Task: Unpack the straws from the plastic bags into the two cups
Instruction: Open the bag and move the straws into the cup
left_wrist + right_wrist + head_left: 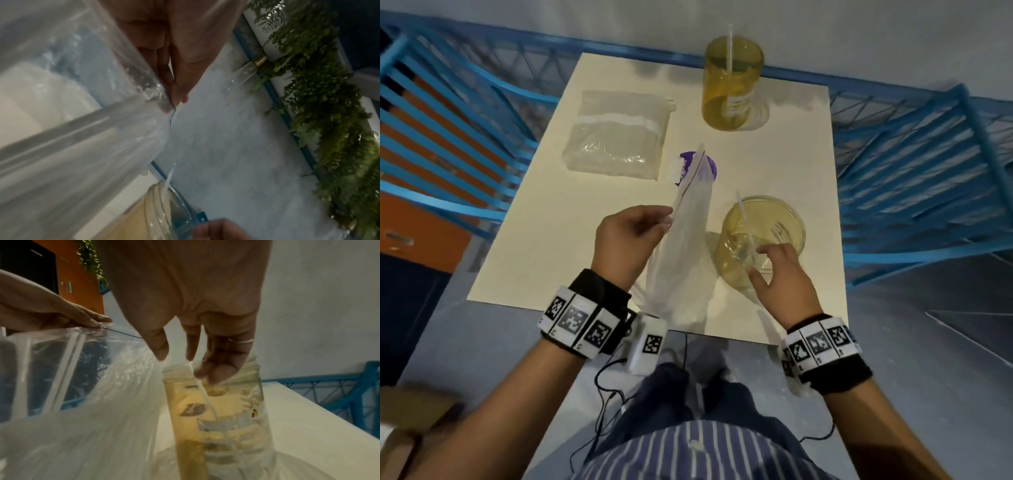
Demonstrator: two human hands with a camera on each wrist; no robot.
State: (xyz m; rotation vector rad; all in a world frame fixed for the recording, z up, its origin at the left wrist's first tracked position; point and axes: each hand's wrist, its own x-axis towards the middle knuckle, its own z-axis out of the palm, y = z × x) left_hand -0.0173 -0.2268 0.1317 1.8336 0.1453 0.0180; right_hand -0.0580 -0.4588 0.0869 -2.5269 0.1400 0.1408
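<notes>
White table (541, 240); yellowish cup (763, 236), perhaps translucent.

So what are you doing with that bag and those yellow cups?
A person is moving straws out of plastic bags into two yellow cups. The left hand pinches the top edge of a clear bag and holds it up over the white table. The right hand hangs with loose fingers over the near cup, where a straw already leans. The far cup has one straw too. Another bag lies flat on the table.
</notes>
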